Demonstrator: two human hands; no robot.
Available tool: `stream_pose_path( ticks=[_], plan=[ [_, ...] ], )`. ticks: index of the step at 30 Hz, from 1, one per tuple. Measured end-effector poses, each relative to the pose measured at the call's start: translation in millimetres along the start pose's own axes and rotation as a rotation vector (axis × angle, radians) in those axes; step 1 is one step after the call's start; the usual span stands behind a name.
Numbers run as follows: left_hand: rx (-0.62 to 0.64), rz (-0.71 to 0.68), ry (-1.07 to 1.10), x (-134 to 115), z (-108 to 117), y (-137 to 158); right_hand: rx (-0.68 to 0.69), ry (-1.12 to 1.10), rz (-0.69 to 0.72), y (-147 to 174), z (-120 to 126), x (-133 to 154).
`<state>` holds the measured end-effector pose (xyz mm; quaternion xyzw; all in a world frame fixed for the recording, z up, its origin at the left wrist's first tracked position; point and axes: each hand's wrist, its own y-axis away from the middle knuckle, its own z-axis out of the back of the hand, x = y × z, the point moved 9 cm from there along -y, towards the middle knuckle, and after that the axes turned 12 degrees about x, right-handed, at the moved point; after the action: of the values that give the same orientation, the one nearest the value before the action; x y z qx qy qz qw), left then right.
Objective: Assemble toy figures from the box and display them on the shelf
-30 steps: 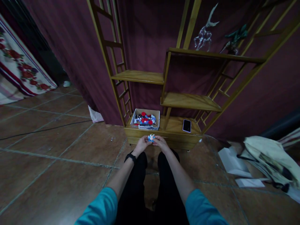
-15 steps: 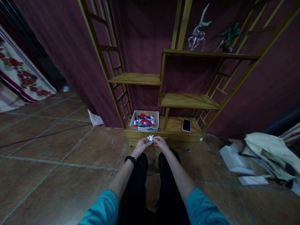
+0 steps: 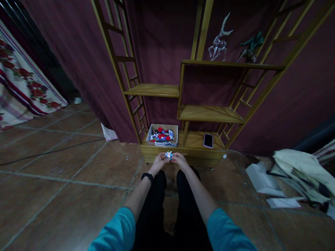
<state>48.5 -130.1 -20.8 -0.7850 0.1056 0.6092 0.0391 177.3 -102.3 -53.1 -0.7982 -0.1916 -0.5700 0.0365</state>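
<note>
My left hand [image 3: 158,161] and my right hand [image 3: 179,160] meet in front of my knees, both pinching a small blue and white toy figure [image 3: 169,154]. A black band sits on my left wrist. Just beyond my hands stands a low wooden shelf unit [image 3: 193,141]. On its bottom board rests a white box [image 3: 162,135] filled with small red, blue and white pieces. A dark phone [image 3: 208,140] lies flat to the right of the box.
The upper shelves [image 3: 209,113] are bare except for a glass deer figure [image 3: 218,42] and a dark green figure [image 3: 250,45] on top. Papers [image 3: 261,181] and a pale bag [image 3: 300,174] lie on the tiled floor at right. A dark curtain hangs behind.
My hands keep hold of the small figure in the same spot. The view has shifted slightly, and the shelf sits a little lower in the picture.
</note>
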Motion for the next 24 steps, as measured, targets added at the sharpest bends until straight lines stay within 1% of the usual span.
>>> stream_pose_path(
  ticks=[8, 16, 24],
  plan=[
    [0.016, 0.046, 0.017, -2, -3, 4, 0.007, -0.023, -0.016, 6, -4, 1],
    [-0.018, 0.011, 0.040, -1, -8, 12, 0.009, -0.025, -0.017, 17, -6, 5],
    [-0.032, -0.005, 0.058, 1, -13, 3, 0.021, -0.066, 0.023, 20, -4, 11]
  ],
)
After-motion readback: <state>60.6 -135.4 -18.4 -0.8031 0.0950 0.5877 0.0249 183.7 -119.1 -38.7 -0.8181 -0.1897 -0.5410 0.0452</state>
